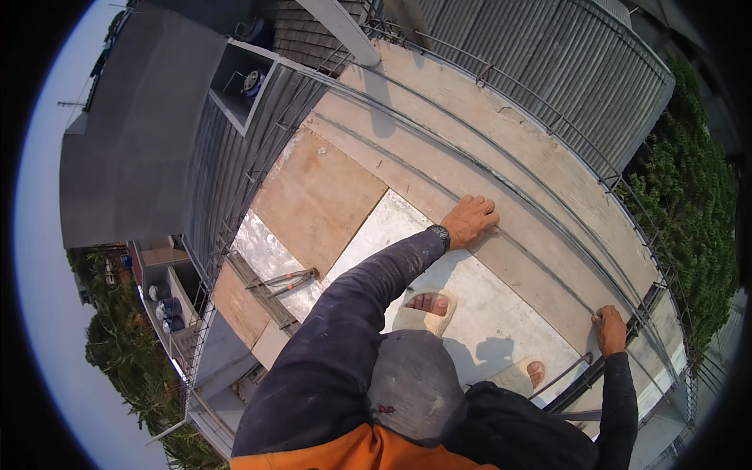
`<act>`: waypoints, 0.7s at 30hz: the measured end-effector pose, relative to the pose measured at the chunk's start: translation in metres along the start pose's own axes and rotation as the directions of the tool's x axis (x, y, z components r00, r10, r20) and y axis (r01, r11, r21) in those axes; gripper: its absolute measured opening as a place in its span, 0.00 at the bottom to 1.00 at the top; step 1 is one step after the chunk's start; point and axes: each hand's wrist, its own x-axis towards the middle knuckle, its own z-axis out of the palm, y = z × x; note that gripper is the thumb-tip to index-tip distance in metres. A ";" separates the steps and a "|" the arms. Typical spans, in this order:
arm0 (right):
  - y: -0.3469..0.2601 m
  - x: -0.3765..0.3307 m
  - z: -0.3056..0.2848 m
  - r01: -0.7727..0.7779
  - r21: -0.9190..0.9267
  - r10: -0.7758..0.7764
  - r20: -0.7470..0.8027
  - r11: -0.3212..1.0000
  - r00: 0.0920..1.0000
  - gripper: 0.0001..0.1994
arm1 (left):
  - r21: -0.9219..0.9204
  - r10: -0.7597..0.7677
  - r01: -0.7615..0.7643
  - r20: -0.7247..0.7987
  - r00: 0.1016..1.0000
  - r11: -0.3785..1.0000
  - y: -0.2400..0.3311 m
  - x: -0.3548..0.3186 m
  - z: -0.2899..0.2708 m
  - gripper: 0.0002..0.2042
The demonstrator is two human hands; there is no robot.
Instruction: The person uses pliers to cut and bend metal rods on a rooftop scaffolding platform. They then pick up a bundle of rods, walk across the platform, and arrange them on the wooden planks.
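Both of my hands are on one long thin steel rod (540, 262) that runs across the board deck from the far left to the near right. Bent over with the arm stretched forward, I have my left hand (468, 222) closed around the rod; a dark wristwatch (441, 235) is on that wrist. Farther right and nearer to me, my right hand (611, 330) has its fingers wrapped round the rod close to its near end. My sandalled feet stand on a whitish panel (501, 313) behind the rod.
More long rods (501, 178) lie alongside on the far boards. Rebar cages (556, 121) line the deck edge, beyond which are a corrugated roof (533, 63) and trees (681, 180). A long-handled tool with orange marks (288, 279) lies at left near a tan board (317, 204).
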 end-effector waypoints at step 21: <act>-0.082 0.055 -0.017 0.147 0.129 -0.150 0.008 0.981 0.989 0.08 | -0.108 -0.115 0.106 -0.086 0.990 0.988 -0.071 -0.011 -0.058 0.07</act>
